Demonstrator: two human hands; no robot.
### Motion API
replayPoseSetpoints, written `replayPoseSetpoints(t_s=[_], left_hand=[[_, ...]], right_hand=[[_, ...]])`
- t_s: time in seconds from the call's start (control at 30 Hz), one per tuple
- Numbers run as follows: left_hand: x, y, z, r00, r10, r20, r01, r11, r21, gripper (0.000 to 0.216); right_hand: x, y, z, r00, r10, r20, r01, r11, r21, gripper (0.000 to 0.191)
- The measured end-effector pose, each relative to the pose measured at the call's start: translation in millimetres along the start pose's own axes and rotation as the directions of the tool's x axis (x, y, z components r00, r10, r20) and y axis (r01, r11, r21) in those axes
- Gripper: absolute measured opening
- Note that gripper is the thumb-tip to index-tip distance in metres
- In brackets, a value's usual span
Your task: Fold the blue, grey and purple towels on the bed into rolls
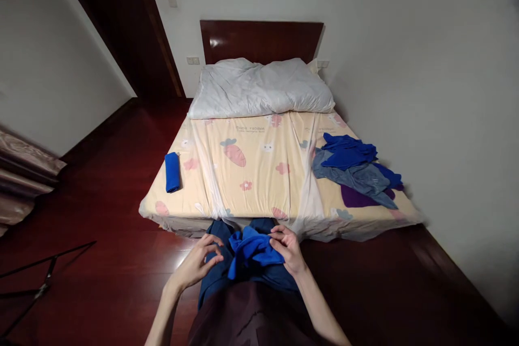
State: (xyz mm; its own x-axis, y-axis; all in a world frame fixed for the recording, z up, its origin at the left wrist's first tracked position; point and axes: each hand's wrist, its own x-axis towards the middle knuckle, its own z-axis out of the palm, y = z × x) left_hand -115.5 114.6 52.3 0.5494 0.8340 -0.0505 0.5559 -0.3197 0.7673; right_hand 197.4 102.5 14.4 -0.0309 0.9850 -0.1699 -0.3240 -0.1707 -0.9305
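Note:
A crumpled blue cloth [252, 248] hangs in front of my thighs, at the foot of the bed. My right hand [287, 248] pinches its right edge between thumb and fingers. Just left of the cloth is my left hand [200, 260], its fingers curved and apart, with nothing in them. On the left side of the bed lies a rolled blue cloth [172, 173]. A loose pile on the right side of the bed holds blue cloths [348, 151], a grey-blue cloth [360, 179] and a purple cloth [352, 197] underneath.
The bed [259, 173] has a cream sheet with carrot and flower prints. A folded white quilt [263, 89] lies by the dark wooden headboard [261, 40]. Black tripod legs [44, 284] stand on the red floor at lower left, and a curtain [24, 178] hangs at far left.

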Motion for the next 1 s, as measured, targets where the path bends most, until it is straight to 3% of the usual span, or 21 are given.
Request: replayPoseSetpoints(t_s=[0.07,0.2,0.33,0.47,0.6,0.8,0.9,1.0], left_hand=[[0.8,1.2,28.2,0.998,-0.01,-0.057,0.006,0.997,-0.076,0.031],[18.0,21.4,86.1,0.99,0.017,-0.141,-0.039,0.987,-0.157,0.055],[45.8,36.0,106.5,0.987,0.117,-0.106,-0.128,0.987,-0.102,0.031],[53.3,17.8,88.6,0.987,0.139,-0.074,-0.137,0.99,0.031,0.022],[30.1,-12.8,65.8,0.992,0.057,-0.113,-0.057,0.998,0.01,0.024],[-17.3,-42.3,43.0,0.948,-0.058,-0.312,0.083,0.994,0.069,0.034],[-36.9,-43.2,24.0,0.911,-0.081,-0.405,0.127,0.988,0.089,0.033],[-52.9,-32.9,-1.5,0.864,-0.016,-0.504,0.09,0.988,0.122,0.027]], right_hand=[[-4.1,-0.3,-10.0,1.0,0.021,-0.02,-0.021,1.0,0.002,0.044],[-12.0,4.5,-8.0,0.995,0.063,0.075,-0.055,0.993,-0.103,0.038],[-15.5,9.8,10.4,0.986,0.058,0.158,-0.03,0.984,-0.174,0.032],[-13.9,11.5,14.9,0.99,0.042,0.136,-0.016,0.983,-0.181,0.031],[-7.5,17.0,4.9,0.996,0.017,0.086,0.001,0.978,-0.207,0.03],[2.5,42.0,5.6,1.0,0.02,0.009,-0.018,0.979,-0.203,0.036],[3.5,50.7,13.8,0.998,0.045,0.048,-0.035,0.98,-0.196,0.039],[2.8,54.0,20.8,0.991,0.086,0.106,-0.061,0.974,-0.217,0.048]])
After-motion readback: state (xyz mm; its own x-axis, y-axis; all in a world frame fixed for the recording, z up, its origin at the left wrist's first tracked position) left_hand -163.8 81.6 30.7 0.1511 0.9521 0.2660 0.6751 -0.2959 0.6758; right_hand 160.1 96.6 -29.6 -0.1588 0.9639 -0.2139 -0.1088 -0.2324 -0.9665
